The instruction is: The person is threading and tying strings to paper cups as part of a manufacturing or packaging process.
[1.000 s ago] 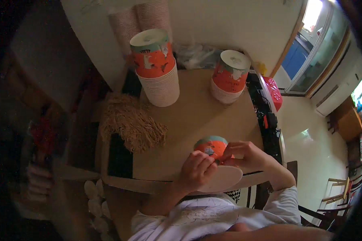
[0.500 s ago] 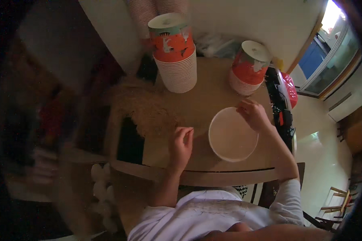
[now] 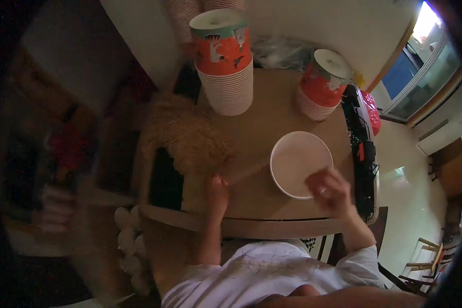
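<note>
A white paper bucket (image 3: 295, 159) stands upright on the brown board, its round mouth facing up. My right hand (image 3: 333, 192) is over the bucket's near right rim, its bent fingers smeared by motion. Beside a loose heap of brown shredded fibres (image 3: 190, 141) is my left hand (image 3: 218, 197), fingers curled together. What it may hold is hidden. Behind the heap rises a tall stack of paper buckets (image 3: 223, 61), upside down, with red and green printing on the top one. A shorter stack (image 3: 323, 84) of the same kind leans at the back right.
The brown board (image 3: 272, 87) covers most of the table, whose light edge (image 3: 267, 227) curves in front of me. A black power strip (image 3: 363, 154) with cables runs along the right side. Clear plastic wrapping (image 3: 280, 54) lies against the wall, and a red basket (image 3: 372, 110) sits beyond the right edge.
My right hand has come nearer to me, from the bucket's far right rim to its near right rim. The left hand has moved slightly left and down, toward the fibre heap's near end.
</note>
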